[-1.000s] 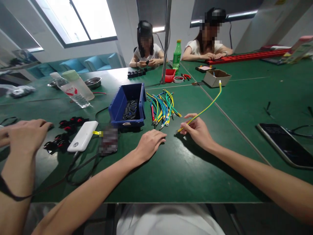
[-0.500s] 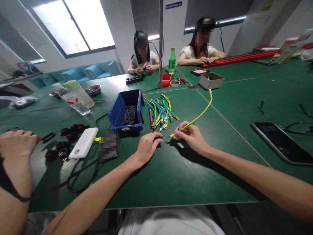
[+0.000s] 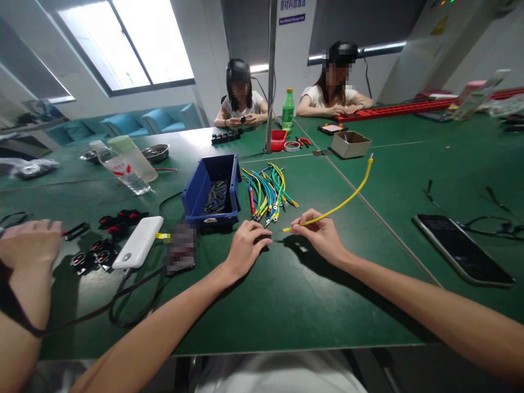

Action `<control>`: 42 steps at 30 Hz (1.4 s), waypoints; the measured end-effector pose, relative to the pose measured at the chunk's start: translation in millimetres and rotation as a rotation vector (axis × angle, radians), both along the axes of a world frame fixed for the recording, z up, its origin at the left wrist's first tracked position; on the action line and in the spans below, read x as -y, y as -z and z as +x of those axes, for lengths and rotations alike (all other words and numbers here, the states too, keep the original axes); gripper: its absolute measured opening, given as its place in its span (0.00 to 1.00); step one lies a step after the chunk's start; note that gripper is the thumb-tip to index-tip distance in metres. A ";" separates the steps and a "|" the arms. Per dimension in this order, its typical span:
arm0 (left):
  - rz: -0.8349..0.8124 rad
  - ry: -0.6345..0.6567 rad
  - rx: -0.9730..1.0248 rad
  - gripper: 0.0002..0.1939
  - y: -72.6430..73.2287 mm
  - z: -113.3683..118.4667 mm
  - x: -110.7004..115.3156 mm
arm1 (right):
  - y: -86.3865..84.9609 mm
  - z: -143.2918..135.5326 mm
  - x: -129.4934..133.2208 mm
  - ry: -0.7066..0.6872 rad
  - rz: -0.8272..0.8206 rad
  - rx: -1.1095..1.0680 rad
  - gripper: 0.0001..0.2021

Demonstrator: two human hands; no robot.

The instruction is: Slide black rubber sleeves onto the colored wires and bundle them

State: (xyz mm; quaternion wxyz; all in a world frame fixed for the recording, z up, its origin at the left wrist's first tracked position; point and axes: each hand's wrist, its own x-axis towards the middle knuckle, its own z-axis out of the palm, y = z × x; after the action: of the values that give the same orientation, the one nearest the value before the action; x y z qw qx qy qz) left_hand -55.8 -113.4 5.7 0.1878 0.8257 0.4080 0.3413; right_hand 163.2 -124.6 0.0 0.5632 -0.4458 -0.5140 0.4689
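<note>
My right hand (image 3: 319, 234) pinches a yellow cable (image 3: 344, 203) near its lower end, and the cable arcs up to the right. My left hand (image 3: 248, 248) rests low over the table, thumb and fingers curled around something small and dark that I cannot make out. Just beyond it lies a bundle of green, blue and yellow cables (image 3: 268, 191) with metal ring ends and one red piece. A blue bin (image 3: 192, 197) holding black sleeves (image 3: 218, 195) stands behind my left hand.
A white power bank (image 3: 139, 243), a dark device (image 3: 180, 248) and black-red parts (image 3: 96, 256) lie left, beside another person's hand (image 3: 30, 240). A phone (image 3: 460, 248) lies right. Cardboard box (image 3: 351, 144) and green bottle (image 3: 288, 112) stand behind; two people sit across.
The yellow cable's far end has swung right, and its near end sits slightly lower. My left hand's fingers have shifted slightly. The whole view has moved a little.
</note>
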 end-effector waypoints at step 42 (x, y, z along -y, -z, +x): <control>-0.172 -0.036 0.331 0.09 2.6 14.9 9.2 | -5.5 -9.2 11.9 0.002 0.022 -0.010 0.13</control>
State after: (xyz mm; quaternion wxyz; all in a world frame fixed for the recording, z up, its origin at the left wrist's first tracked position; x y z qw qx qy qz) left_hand -40.9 -122.6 3.0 0.3159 0.7317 0.4139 0.4398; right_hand 154.0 -136.5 5.6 0.5713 -0.4376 -0.5158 0.4648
